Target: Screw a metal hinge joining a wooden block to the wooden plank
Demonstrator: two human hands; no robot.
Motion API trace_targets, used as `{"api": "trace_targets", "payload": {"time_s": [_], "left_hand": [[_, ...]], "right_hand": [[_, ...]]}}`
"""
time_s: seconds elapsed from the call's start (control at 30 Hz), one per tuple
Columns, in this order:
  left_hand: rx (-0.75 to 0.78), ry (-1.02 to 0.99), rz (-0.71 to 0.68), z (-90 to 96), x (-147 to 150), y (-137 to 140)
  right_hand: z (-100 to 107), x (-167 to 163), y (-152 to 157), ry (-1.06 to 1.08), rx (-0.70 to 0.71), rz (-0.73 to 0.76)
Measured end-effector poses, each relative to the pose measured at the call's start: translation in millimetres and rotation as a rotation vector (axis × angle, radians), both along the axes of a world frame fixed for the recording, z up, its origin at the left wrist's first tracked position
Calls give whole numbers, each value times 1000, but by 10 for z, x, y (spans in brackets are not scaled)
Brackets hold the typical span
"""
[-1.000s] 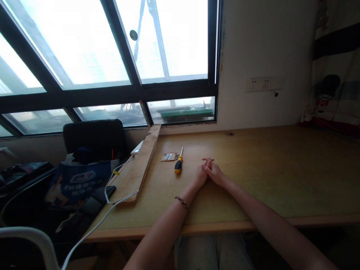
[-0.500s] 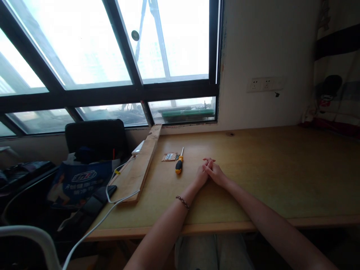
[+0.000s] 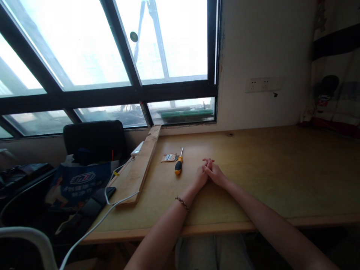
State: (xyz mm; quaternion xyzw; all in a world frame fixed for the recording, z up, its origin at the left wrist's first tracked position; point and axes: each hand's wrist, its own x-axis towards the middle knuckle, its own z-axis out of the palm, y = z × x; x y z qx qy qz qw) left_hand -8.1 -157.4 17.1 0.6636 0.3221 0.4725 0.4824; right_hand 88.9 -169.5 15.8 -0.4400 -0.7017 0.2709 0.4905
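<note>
My left hand (image 3: 200, 176) and my right hand (image 3: 216, 174) rest on the wooden table (image 3: 253, 168), clasped with their fingers interlaced. No object shows between them. To their left lies a screwdriver (image 3: 178, 165) with a yellow and black handle, its metal tip pointing at the window. Beside it is a small flat brown piece (image 3: 168, 157) with pale, metallic-looking parts on top; its kind is too small to make out. Several thin dark bits, perhaps screws, sit between that piece and the screwdriver. Neither hand touches these things.
Long wooden boards (image 3: 140, 168) lie along the table's left side, with a white cable (image 3: 112, 204) draped over them. Past that edge stand a black chair (image 3: 94, 138) and a blue bag (image 3: 78, 183). A wall socket (image 3: 264, 84) is at the back.
The view has shifted very slightly. My clasped hands, the screwdriver and the small brown piece stay in place on the table.
</note>
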Motion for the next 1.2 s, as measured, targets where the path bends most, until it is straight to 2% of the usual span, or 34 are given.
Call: {"api": "trace_targets", "payload": {"time_s": [0.33, 0.47, 0.57, 0.73, 0.83, 0.93, 1.07, 1.2], "left_hand": [[208, 294, 154, 78, -106, -64], [257, 439, 265, 102, -141, -73], [269, 541, 433, 138, -203, -29], [358, 761, 835, 254, -438, 125], [256, 925, 1013, 251, -602, 224], [74, 1037, 1098, 173, -716, 309], [-25, 1070, 1100, 60, -783, 385], [-40, 1063, 1055, 14, -808, 413]], "right_hand": [[122, 5, -84, -72, 55, 12], [160, 46, -122, -201, 62, -87], [167, 108, -98, -272, 40, -172], [125, 218, 44, -180, 30, -313], [90, 250, 103, -191, 93, -382], [75, 258, 115, -221, 123, -414], [76, 263, 96, -283, 122, -469], [77, 264, 77, -351, 115, -465]]}}
